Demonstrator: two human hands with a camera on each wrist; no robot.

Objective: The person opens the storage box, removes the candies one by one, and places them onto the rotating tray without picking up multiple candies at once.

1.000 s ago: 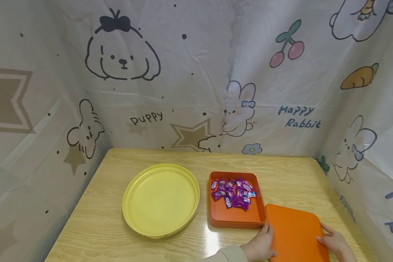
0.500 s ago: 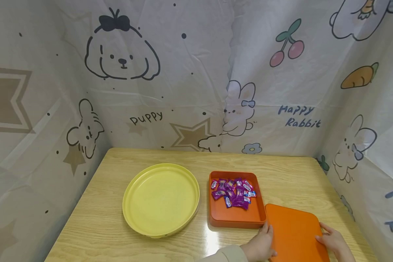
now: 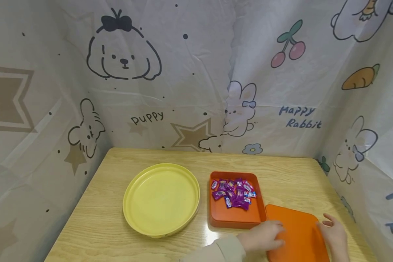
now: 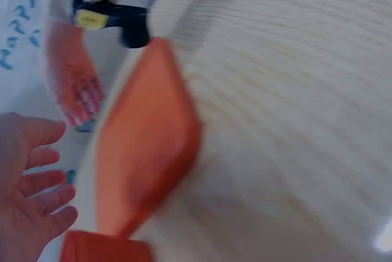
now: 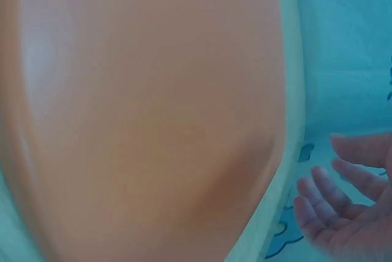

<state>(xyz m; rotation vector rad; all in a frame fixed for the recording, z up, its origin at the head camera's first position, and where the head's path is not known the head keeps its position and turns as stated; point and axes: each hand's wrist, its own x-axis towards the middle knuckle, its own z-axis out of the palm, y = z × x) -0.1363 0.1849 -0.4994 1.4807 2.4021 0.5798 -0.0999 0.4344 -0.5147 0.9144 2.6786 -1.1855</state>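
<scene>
An orange square lid [image 3: 298, 233] lies flat on the table at the lower right in the head view. My left hand [image 3: 263, 234] hovers over its left edge, fingers spread and blurred. Above the lid's right edge is my right hand [image 3: 334, 233], its fingers loosely bent and holding nothing. In the left wrist view the left hand [image 4: 30, 191] is apart from the lid [image 4: 147, 139]. The right wrist view has the right hand [image 5: 349, 194] beside the lid [image 5: 153, 103]. Touching or nearly touching the lid's corner stands an orange box [image 3: 235, 216] with several purple and pink wrapped candies [image 3: 234, 193].
A round yellow tray [image 3: 162, 200] sits left of the box on the wooden table [image 3: 95, 214]. A printed cloth [image 3: 183, 72] with cartoon animals hangs behind and along both sides of the table.
Both hands have let go of the lid's sides and lifted off it. The left hand moved slightly right over the lid. The lid, box and tray stay put.
</scene>
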